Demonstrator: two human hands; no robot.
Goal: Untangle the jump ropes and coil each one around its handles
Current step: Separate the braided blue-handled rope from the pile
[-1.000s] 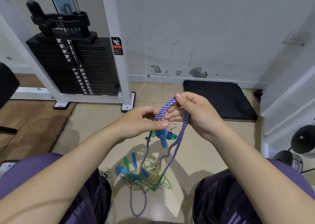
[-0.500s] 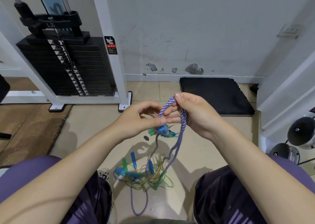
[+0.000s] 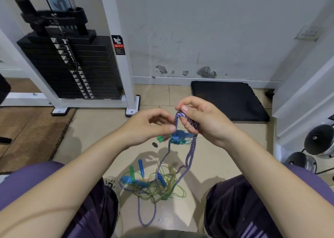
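Observation:
A purple-and-white braided jump rope point(image 3: 190, 154) hangs from both hands down to the floor. My right hand point(image 3: 202, 122) pinches a bend of it between thumb and forefinger, with more strands wrapped over the curled fingers. My left hand point(image 3: 150, 125) pinches the rope just above its blue handle point(image 3: 178, 135), which hangs between the hands. Below, on the floor between my knees, lies a tangle of thin yellow-green ropes point(image 3: 162, 187) with blue handles point(image 3: 141, 165) and a green handle point(image 3: 132, 172). A loop of the braided rope point(image 3: 146, 214) trails toward me.
A white weight machine with a black plate stack point(image 3: 72, 69) stands at the back left. A black foam mat point(image 3: 227, 100) lies by the wall. Dumbbells point(image 3: 318, 143) sit at the right. A brown mat point(image 3: 27, 132) covers the floor at left. My knees flank the tangle.
Both hands stayed close together with the braided rope. The right hand's thumb and forefinger now pinch the top bend, and the blue handle sits higher, close under the left thumb.

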